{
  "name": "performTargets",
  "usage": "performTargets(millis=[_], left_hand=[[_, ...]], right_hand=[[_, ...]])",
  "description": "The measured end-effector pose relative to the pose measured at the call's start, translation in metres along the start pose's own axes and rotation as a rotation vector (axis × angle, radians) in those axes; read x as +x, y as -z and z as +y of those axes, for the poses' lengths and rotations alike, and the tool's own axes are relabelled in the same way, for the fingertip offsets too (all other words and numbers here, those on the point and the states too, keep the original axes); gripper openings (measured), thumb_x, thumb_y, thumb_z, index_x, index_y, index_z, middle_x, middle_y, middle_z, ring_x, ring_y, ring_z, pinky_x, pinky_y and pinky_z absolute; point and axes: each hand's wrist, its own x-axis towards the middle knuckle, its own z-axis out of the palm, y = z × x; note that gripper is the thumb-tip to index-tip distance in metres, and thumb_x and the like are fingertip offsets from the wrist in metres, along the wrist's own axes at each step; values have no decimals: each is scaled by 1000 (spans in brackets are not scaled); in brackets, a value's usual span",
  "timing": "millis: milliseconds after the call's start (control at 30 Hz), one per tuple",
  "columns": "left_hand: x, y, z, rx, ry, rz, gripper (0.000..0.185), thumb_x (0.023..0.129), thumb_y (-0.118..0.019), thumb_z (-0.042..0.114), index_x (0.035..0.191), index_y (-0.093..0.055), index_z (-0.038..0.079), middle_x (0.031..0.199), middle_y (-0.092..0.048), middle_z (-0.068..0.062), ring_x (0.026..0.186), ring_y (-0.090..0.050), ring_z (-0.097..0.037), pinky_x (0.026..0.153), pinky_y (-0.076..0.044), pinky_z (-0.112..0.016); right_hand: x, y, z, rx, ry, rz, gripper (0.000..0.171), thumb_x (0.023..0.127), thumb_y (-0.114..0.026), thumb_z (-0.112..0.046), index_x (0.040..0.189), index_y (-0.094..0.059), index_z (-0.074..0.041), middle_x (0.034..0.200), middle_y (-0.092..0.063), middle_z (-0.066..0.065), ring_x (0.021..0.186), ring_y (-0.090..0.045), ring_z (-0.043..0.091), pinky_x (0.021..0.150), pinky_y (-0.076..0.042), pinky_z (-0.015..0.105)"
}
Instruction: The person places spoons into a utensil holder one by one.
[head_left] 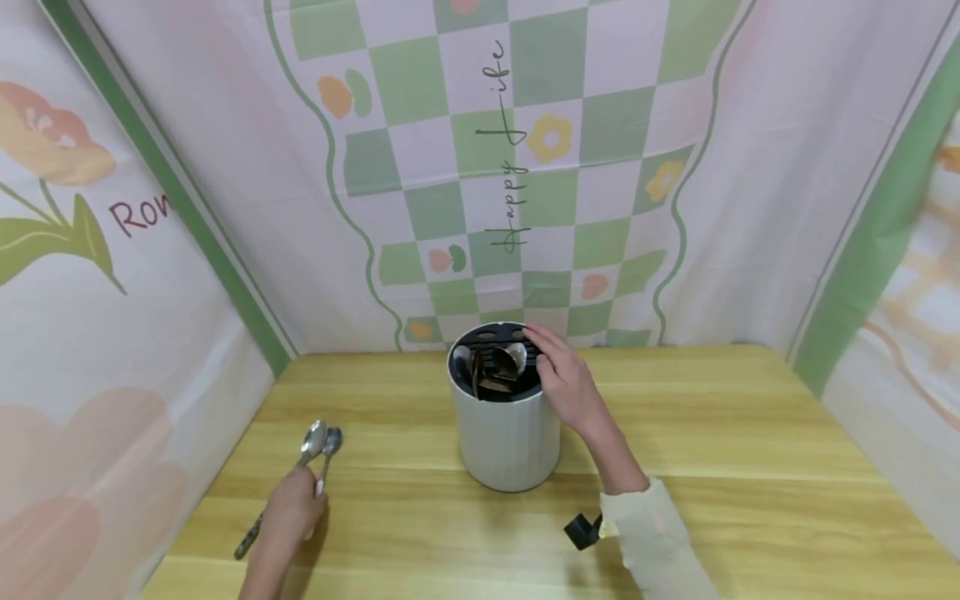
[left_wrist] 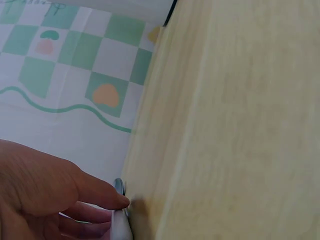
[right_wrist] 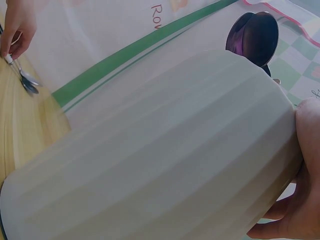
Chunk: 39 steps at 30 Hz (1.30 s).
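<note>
A white ribbed utensil holder (head_left: 510, 437) with a black slotted top stands mid-table, spoons (head_left: 508, 360) sticking out of it. My right hand (head_left: 566, 379) rests on its right rim, fingers curled over the edge; in the right wrist view the holder (right_wrist: 160, 160) fills the frame with a spoon bowl (right_wrist: 255, 37) above it and my fingers (right_wrist: 300, 200) against its side. My left hand (head_left: 292, 508) grips two metal spoons (head_left: 318, 442) lying on the table at the left, bowls pointing away. In the left wrist view my fingers (left_wrist: 95, 195) pinch a spoon handle (left_wrist: 120, 210).
The wooden table (head_left: 750, 467) is boxed in by pastel printed cloth walls (head_left: 525, 167) at the back and both sides. A small black clip (head_left: 581, 531) hangs by my right sleeve.
</note>
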Motion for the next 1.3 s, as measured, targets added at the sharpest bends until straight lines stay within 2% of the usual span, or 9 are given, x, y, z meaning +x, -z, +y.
performTargets(millis=[233,500,667,1067,1300], left_hand=[[3,-2,-3,7,9,-16,11,87,-61,4,77,-57,0,68,-57,-9,54,-54,-18,46,-48,-28],[5,-3,-3,-20,-25,-13,10,83,-66,2,88,-66,-6,76,-65,-10,62,-59,-17,52,-53,-27],[6,-3,0,-49,-43,-9,10,82,-68,4,88,-67,-4,76,-65,-8,64,-59,-16,54,-53,-27],[6,-1,10,-149,-71,38,11,85,-69,10,92,-68,1,77,-64,-3,64,-56,-13,51,-48,-22],[7,1,19,-188,-86,73,20,85,-70,9,101,-67,-2,87,-68,-7,74,-60,-14,60,-52,-21]], right_hand=[[-2,0,0,-6,-6,-1,48,101,-35,-11,146,-50,-5,158,-41,10,148,-34,32,121,-29,54],[-1,0,-1,-6,-5,-7,47,101,-35,-10,146,-49,-5,158,-41,10,148,-34,32,121,-29,55],[-1,1,0,-3,-2,-7,47,101,-35,-10,146,-49,-5,158,-41,10,148,-34,32,121,-29,55],[-1,1,1,-3,4,9,48,100,-36,-10,145,-51,-5,157,-42,9,148,-35,31,121,-30,53],[-1,0,0,1,6,16,47,100,-37,-9,144,-51,-5,156,-43,9,147,-36,30,121,-30,52]])
